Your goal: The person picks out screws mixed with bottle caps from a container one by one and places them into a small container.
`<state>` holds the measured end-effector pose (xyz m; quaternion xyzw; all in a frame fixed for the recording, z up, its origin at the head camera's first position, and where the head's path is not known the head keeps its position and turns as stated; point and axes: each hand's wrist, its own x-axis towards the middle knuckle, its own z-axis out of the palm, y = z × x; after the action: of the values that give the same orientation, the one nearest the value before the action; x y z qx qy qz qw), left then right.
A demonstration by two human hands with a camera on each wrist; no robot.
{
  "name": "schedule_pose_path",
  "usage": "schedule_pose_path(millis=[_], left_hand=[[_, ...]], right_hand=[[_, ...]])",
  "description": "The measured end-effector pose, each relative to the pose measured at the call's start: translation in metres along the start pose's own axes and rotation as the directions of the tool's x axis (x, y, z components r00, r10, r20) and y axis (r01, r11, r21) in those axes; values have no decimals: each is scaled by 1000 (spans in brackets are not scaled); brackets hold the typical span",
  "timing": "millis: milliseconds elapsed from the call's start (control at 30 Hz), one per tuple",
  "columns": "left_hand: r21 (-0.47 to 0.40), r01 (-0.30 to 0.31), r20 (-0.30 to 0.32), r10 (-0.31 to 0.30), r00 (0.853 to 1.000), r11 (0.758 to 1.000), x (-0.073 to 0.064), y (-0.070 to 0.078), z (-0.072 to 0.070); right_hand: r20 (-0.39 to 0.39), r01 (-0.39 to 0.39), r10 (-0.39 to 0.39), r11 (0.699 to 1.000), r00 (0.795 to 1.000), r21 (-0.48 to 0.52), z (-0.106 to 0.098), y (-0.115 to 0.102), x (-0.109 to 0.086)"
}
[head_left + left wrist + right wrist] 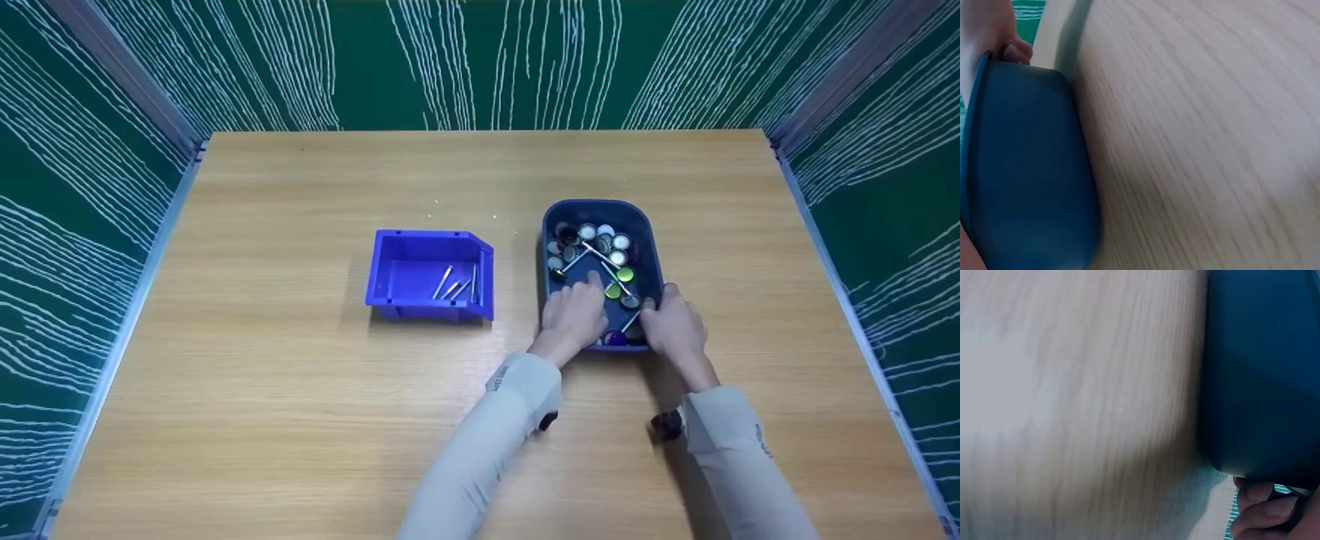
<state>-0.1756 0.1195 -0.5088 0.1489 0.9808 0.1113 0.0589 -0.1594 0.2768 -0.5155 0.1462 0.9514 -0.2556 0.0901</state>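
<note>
A dark blue bin point(555, 217) holds round bottle caps point(625, 274) in white, green and purple, with several long screws point(616, 279) lying among them. My left hand point(576, 311) reaches over the bin's near left side, its index finger stretched toward the bin floor and the other fingers partly hidden. At the near right side, my right hand point(675, 322) grips the rim; its thumb side lies close to a screw point(631, 321). The right wrist view shows curled fingertips point(1280, 506) against the bin's dark outer wall point(1264, 382).
A bright blue open-front bin point(394, 266) stands to the left with several screws point(454, 289) in it. Small white crumbs point(494, 217) dot the wooden table point(262, 375). Green panels with white streaks point(360, 67) surround the table's back and sides.
</note>
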Motion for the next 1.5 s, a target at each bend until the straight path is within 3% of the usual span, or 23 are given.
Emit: schedule_pose_path(millis=[100, 167, 233, 300, 367, 400, 500, 533, 600, 667, 733, 900, 1100, 1167, 1233, 1400, 1467, 1500], left_hand=[[-141, -13, -16, 11, 1000, 990, -1, -3, -3], [-258, -9, -18, 4, 1000, 966, -1, -5, -7], [-394, 8, -19, -17, 1000, 919, -1, -7, -11], [-539, 35, -2, -43, 999, 842, -1, -8, -16], [-689, 69, 32, -65, 997, 721, 0, -10, -20], [-761, 91, 60, -71, 996, 643, 0, -10, -23], [-914, 166, 157, -56, 986, 369, -1, -12, -28], [-939, 186, 180, -46, 983, 288, -1, -13, -29], [-961, 219, 218, -27, 976, 168, -2, -16, -32], [-967, 239, 240, -8, 971, 91, -2, -20, -35], [-964, 254, 255, 1, 967, 83, -2, -24, -39], [-953, 278, 280, 4, 960, 118, -2, -36, -49], [-967, 227, 225, -29, 974, 120, -6, -50, -61], [-969, 201, 198, -38, 979, 141, -7, -55, -67], [-968, 171, 165, -49, 985, 183, -9, -61, -74], [-938, 107, 87, -74, 993, 331, -13, -76, -90], [-925, 94, 67, -86, 994, 367, -15, -82, -97], [-924, 91, 62, -90, 994, 373, -17, -85, -100]], right_hand=[[3, -5, 5, 1000, 1000, -5, 0, 0, 0], [8, -8, 8, 1000, 1000, -8, 0, 0, 0], [18, -7, 7, 1000, 1000, -9, 1, 0, 0], [24, -6, 6, 1000, 1000, -11, 1, 0, 0], [25, -4, 4, 1000, 1000, -11, 2, 0, 0], [24, -3, 3, 1000, 1000, -11, 2, 0, 0], [7, 3, -3, 1000, 1000, -12, 2, 0, -1], [1, 7, -7, 1000, 1000, -10, 2, 0, -1], [-8, 13, -13, 1000, 1000, -9, 2, 0, -2], [-13, 16, -16, 1000, 1000, -10, 2, 0, -2], [-5, 13, -13, 1000, 1000, -9, 1, 0, -2], [8, -1, 1, 1000, 1000, -9, 1, 0, -2], [15, -11, 11, 1000, 1000, -13, 1, 0, -1], [17, -12, 13, 1000, 1000, -10, 1, 0, -1], [16, -12, 12, 1000, 1000, -8, 1, 0, -1], [17, -6, 7, 1000, 1000, -11, 0, 0, -2], [8, 1, -1, 1000, 1000, -14, 0, 0, -1], [1, 4, -4, 1000, 1000, -15, 0, 0, -1]])
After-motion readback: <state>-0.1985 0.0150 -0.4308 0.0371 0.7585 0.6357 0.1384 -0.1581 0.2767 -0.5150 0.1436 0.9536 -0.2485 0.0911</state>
